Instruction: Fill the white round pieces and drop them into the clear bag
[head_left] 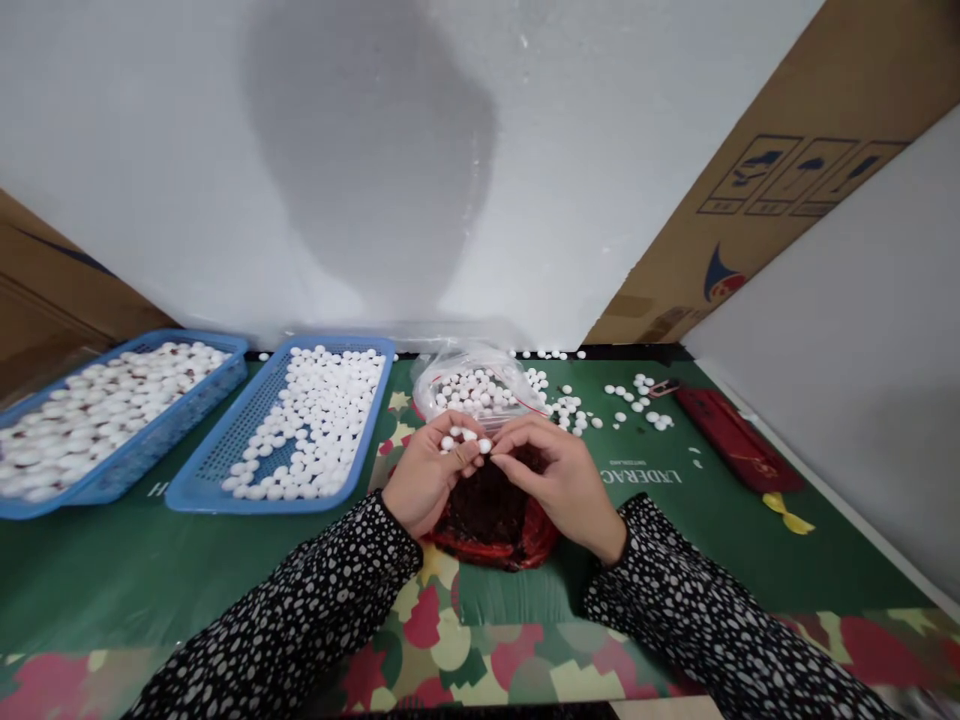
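Observation:
Several small white balls (459,436) lie in the curled fingers of my left hand (431,470), which is closed on them. My right hand (562,475) is closed in a pinch, thumb and forefinger at a single white ball (484,446) by the left thumb. Below both hands sits an open red plastic bag (480,550) with a dark brown mass (491,505) in it. Just behind the hands, a clear plastic bag (517,372) lies on its side with more white balls (472,388) inside.
Two blue baskets (184,495) (112,485) of white balls stand at left; brown shows among the farther one's balls. Loose balls (637,390) are scattered right of the clear bag. A dark red case (739,435) and yellow ribbon (787,513) lie at right. A white panel (562,150) rises behind.

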